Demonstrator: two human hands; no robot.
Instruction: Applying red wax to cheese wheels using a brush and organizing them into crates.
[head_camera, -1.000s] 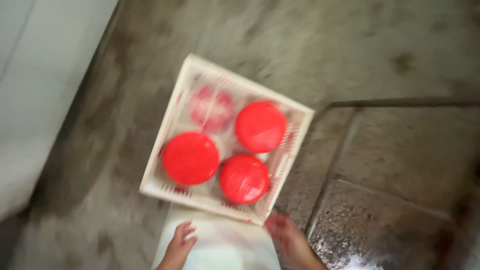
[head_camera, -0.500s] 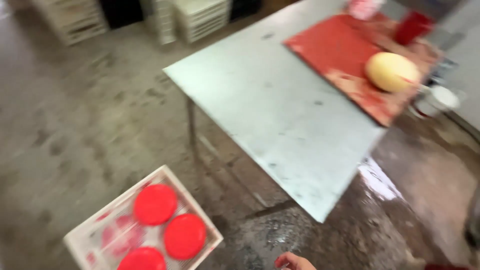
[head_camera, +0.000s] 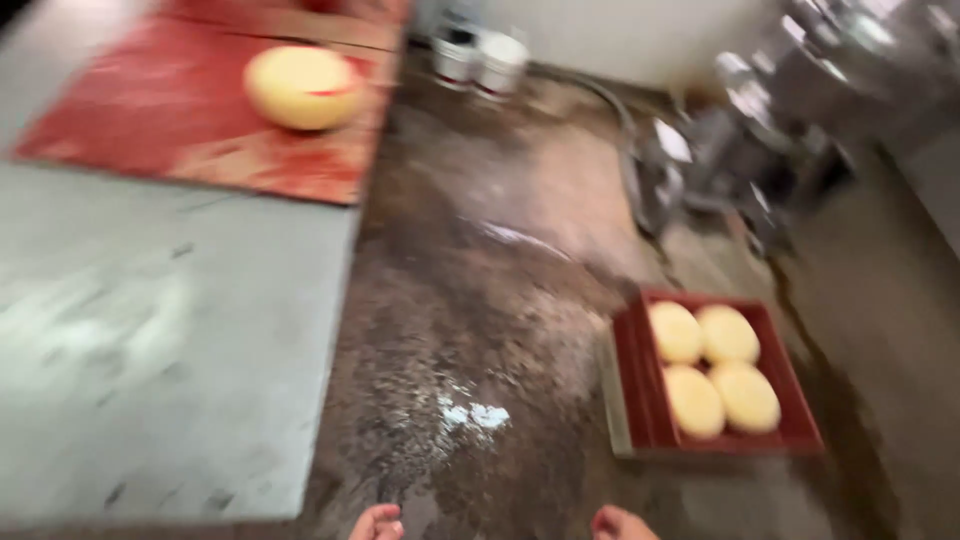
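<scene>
Only the tips of both hands are showing at the bottom edge of the blurred head view: the left hand (head_camera: 377, 523) is peeking up just right of the grey table's (head_camera: 150, 330) near corner, and the right hand (head_camera: 622, 524) is showing a little further right. They are sitting apart from each other, with bare wet floor (head_camera: 480, 300) between them, and neither is holding or touching anything visible. So little of each is in frame that I cannot tell whether the fingers are curled or spread.

The thing nearest to them is the dark red crate (head_camera: 715, 375), resting on the floor up and to the right of the right hand, clearly apart from it and well apart from the left hand. Four pale yellow rounds (head_camera: 713, 370) are lying inside the crate in two rows of two, packed close together. The crate is looking slightly longer than wide, with its long axis running away from the hands and leaning a little to the left at its far end; its open side is facing up.

Left of the crate, across the floor, the grey table is carrying a red board (head_camera: 190, 130), and one more pale yellow round (head_camera: 302, 87) is sitting on that board. Beyond the crate, grey metal machinery (head_camera: 790, 110) is standing blurred.
</scene>
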